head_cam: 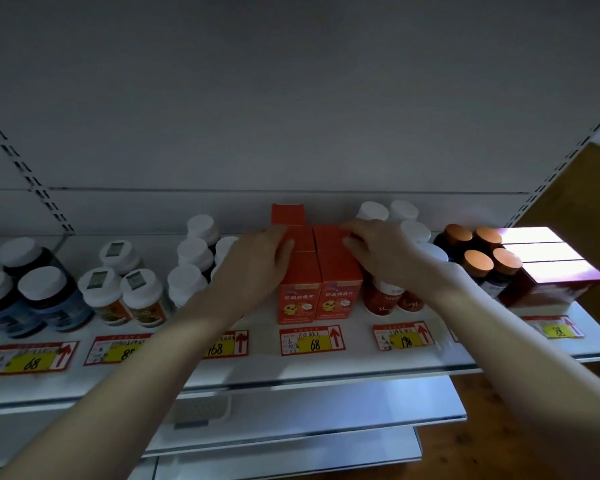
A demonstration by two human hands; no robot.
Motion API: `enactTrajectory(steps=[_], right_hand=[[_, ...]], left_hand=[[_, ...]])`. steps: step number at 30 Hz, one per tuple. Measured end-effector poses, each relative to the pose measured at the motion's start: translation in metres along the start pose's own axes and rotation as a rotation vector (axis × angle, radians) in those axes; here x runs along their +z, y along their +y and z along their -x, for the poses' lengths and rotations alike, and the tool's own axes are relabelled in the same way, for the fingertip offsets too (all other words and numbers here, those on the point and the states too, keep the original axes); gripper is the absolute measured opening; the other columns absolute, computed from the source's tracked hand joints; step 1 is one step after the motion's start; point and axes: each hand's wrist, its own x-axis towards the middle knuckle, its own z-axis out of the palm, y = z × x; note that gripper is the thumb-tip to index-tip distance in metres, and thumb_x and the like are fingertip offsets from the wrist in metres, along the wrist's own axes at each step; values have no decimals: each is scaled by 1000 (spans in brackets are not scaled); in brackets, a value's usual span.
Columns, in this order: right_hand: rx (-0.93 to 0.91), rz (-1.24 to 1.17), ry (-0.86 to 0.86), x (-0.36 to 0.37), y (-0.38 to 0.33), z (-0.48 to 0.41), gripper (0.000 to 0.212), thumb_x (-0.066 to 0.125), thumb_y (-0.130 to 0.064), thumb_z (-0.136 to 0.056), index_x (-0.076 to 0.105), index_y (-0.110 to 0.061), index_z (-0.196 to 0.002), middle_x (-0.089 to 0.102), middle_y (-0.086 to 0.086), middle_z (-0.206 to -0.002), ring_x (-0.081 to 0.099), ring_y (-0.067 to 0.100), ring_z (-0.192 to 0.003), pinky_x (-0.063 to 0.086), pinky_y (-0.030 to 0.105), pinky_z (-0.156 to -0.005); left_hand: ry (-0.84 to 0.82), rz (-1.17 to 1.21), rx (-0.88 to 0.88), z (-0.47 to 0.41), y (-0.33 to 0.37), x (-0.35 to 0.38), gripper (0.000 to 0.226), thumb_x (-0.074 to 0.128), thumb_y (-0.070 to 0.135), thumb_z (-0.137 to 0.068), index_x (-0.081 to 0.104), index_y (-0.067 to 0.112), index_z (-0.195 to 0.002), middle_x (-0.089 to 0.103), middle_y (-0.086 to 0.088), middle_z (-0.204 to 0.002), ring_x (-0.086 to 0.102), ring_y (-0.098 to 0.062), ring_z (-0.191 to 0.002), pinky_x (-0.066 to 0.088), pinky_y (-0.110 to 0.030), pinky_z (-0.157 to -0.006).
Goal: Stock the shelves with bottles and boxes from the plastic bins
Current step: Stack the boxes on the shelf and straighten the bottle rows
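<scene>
Your shelf [326, 368] is well on its way. White-capped bottles [194, 251], dark bottles [42, 292], orange-capped bottles [478, 261] and a red pack [551, 271] stand in groups behind the price tags [311, 341]. The orange boxes [321, 289] stand mid-shelf, two at the front, more packed tight behind them, and one alone at the back.

Your left hand [257, 265] presses against the left side of that block, thumb over the top. Your right hand [381, 252] lies across the top from the right. On both hands the fingers are fairly straight and laid on the cardboard, not clamped round anything.

You look to be squaring the block up, so this batch seems nearly placed. No bin is plainly in view, so how much stock is left cannot be told. The lower shelves [326, 407] may be next.
</scene>
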Motion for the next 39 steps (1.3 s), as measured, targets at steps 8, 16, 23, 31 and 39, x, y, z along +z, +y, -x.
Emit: enactTrajectory(steps=[8,16,23,31,39], right_hand=[[106,32,-106,12,1,-26,31,34,-16,-99,54,-8,-121,58,12,-122,54,25,-111,39,29,-88],[67,92,-78,6,1,-35,30,34,-16,-99,56,-4,-114,61,12,-114,57,27,-103,43,32,-84],[100,-43,-119,13,-12,-80,32,34,-14,-98,55,1,-117,57,16,-118,54,27,-104,41,31,-82],[153,-213,-123,22,-7,-91,30,38,-9,-93,62,9,-100,65,21,-100,55,24,-78,35,22,-55],[166,-223,-91,23,0,-90,28,39,-4,-91,61,12,-99,64,26,-101,60,36,-89,34,26,-56]], left_hand=[[-96,38,-80,-14,-11,15,23,49,13,-94,64,-1,-103,68,-15,-100,62,-28,-88,46,-34,-76],[-39,-9,-91,-23,-13,5,25,46,12,-95,63,-4,-106,67,-18,-100,63,-31,-89,40,-27,-75],[-176,98,-409,-61,-33,7,32,45,15,-96,64,-10,-89,66,-25,-93,64,-35,-86,53,-40,-78],[-196,111,-439,-64,-32,9,29,56,19,-92,70,-5,-94,69,-20,-93,65,-31,-87,52,-38,-81],[-187,60,-411,-65,-25,11,29,54,22,-93,69,-1,-101,68,-16,-100,63,-27,-91,46,-29,-78]])
